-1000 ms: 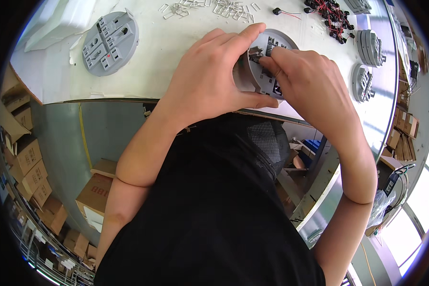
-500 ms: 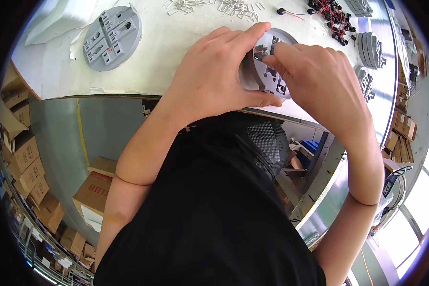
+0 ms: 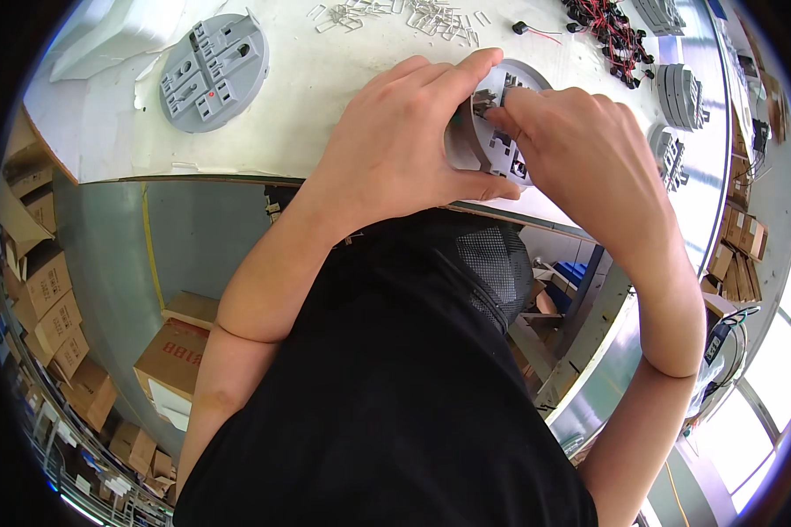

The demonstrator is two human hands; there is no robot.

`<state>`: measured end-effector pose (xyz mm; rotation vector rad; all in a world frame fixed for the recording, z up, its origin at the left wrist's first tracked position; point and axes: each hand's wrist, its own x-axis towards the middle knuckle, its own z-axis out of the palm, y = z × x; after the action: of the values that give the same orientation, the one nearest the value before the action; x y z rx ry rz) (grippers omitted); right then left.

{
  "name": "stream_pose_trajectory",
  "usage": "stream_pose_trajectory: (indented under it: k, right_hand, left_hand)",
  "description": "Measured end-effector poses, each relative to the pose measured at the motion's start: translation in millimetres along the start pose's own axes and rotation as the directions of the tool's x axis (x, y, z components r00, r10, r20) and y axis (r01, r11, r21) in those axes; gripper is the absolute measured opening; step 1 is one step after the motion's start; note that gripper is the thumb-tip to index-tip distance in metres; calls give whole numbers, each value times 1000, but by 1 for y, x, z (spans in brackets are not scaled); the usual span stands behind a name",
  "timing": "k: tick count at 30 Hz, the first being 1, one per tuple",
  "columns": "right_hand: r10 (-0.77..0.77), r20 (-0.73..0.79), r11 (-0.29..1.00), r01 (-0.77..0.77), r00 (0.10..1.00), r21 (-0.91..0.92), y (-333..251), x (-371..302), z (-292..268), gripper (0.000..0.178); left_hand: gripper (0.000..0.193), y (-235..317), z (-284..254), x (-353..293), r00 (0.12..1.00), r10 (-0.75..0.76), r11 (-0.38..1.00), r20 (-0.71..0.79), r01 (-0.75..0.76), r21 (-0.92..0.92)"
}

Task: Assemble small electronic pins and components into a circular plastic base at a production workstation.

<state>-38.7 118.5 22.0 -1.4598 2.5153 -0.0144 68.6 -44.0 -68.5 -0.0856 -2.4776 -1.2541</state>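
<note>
Between my two hands, at the table's front edge, is a round grey plastic housing (image 3: 494,156) with slots and small metal pieces inside its raised rim. My left hand (image 3: 400,140) holds it by the left side, with the thumb at the near rim and the fingers along the far rim. My right hand (image 3: 589,145) is closed, its thumb and bent fingers pressed down into the housing's inner face. Whatever those fingertips hold is hidden. A second round grey housing (image 3: 237,83) lies at the left, its slotted inner face up.
Loose bent metal clips (image 3: 435,19) are scattered at the far side. Small black parts with red wires (image 3: 620,48) lie heaped at the far right, one of them (image 3: 520,28) apart. Grey housings (image 3: 677,95) are stacked at the right edge. White packaging (image 3: 105,39) stands far left.
Both hands stay on the housing; my right fingertips have shifted only slightly within it. The table and its things appear a little lower in the picture.
</note>
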Motion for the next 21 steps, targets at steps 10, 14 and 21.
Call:
stream_pose_trajectory:
  k: [10, 14, 21]
  right_hand:
    - [110, 154, 989, -123, 982, 80, 4, 5, -2, 12]
    - [118, -28, 886, -92, 993, 454, 16, -18, 13, 14]
    - [60, -546, 995, -7, 835, 98, -10, -59, 56, 45]
  left_hand:
    - [105, 2, -6, 0, 999, 15, 999, 36, -16, 39]
    - [99, 3, -20, -1, 995, -15, 1000, 101, 17, -22]
    - [68, -8, -11, 2, 929, -322, 841, 183, 369, -396]
